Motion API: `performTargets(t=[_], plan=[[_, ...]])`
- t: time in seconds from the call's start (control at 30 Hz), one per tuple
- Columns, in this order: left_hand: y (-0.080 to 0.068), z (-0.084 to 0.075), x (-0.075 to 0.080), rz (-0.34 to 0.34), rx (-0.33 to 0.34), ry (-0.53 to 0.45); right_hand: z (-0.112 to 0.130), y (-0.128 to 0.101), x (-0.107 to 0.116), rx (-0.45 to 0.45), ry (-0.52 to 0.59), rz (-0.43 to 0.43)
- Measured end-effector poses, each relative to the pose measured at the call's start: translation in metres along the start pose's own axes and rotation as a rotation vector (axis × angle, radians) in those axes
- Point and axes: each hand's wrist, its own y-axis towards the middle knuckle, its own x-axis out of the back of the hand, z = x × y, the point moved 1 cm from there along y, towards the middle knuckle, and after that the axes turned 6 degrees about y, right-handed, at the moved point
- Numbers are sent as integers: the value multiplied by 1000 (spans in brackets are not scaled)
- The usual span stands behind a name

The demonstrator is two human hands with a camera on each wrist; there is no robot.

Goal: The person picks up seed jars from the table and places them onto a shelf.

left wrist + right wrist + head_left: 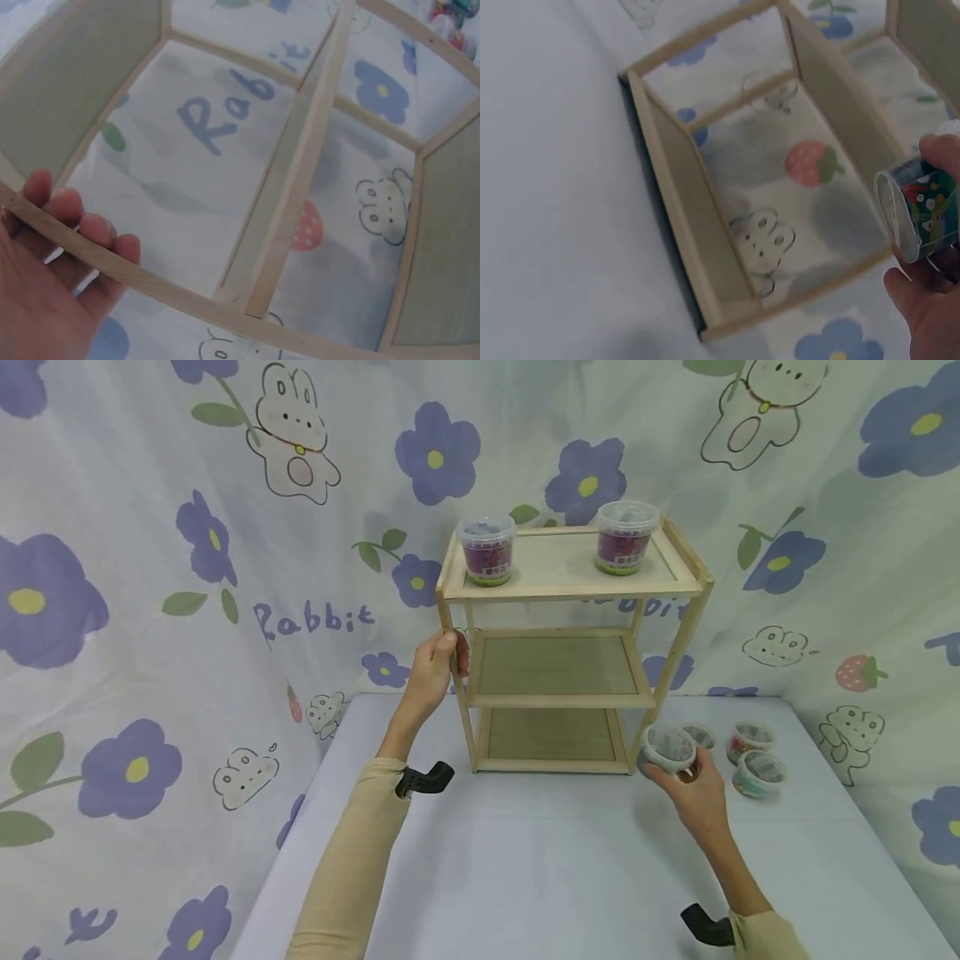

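Observation:
A three-tier wooden shelf (551, 700) stands on the white table. My left hand (435, 668) grips its front left post, and in the left wrist view the fingers of that hand (45, 277) curl round the wooden bar. Beside the front right post, my right hand (693, 789) holds a small clear plastic tub (670, 747) between thumb and fingers. A colourful green and red label shows on this tub (926, 214) in the right wrist view. Two taller purple-labelled tubs stand on the top shelf, one tub (488, 556) at the left and another tub (624, 539) at the right.
Three more small tubs sit on the table right of the shelf: one tub (699, 735) partly behind the right hand, a red-labelled tub (750, 741) and a teal-labelled tub (759, 775). A patterned cloth (300, 560) with flowers and rabbits hangs behind.

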Motion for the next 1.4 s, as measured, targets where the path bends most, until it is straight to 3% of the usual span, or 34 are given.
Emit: performTargets(t=[0.43, 0.8, 1.0, 1.4], plan=[[-1, -3, 5, -6, -23, 21, 53, 24, -57, 152, 167, 50], [-2, -5, 6, -26, 4, 23, 99, 50, -109, 222, 109, 12], [-2, -4, 4, -15, 2, 10, 120, 63, -131, 223, 186, 24], [-4, -5, 1, -12, 26, 16, 116, 82, -187, 252, 137, -85]])
